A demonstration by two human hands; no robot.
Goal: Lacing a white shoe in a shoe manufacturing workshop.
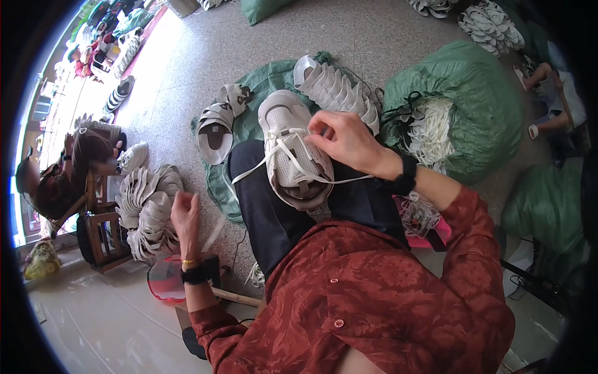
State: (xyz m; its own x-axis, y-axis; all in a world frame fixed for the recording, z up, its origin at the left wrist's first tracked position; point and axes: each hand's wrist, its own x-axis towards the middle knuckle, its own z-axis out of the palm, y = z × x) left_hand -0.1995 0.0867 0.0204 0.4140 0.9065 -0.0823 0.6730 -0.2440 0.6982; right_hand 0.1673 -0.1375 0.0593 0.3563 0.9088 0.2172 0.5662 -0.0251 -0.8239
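A white-and-grey shoe upper (288,121) rests across my dark-trousered thighs. A white shoelace (283,149) crosses its front; one loose end trails left over my thigh, the other runs right below my wrist. My right hand (342,140) is over the upper's right side, thumb and fingers curled together close to the lacing; what they pinch, if anything, is hidden. Off to the left, my left hand (185,215) is raised with fingers bent and closed, beside a pile of shoe uppers (146,209). Whether it holds anything is too small to make out.
A green sack (461,106) spilling white laces (433,134) stands at right. Ahead, on green cloth (252,128), lie a row of nested uppers (336,93) and several more uppers (215,134). A red basket (167,280) sits by my left forearm. Other people sit far left and far right.
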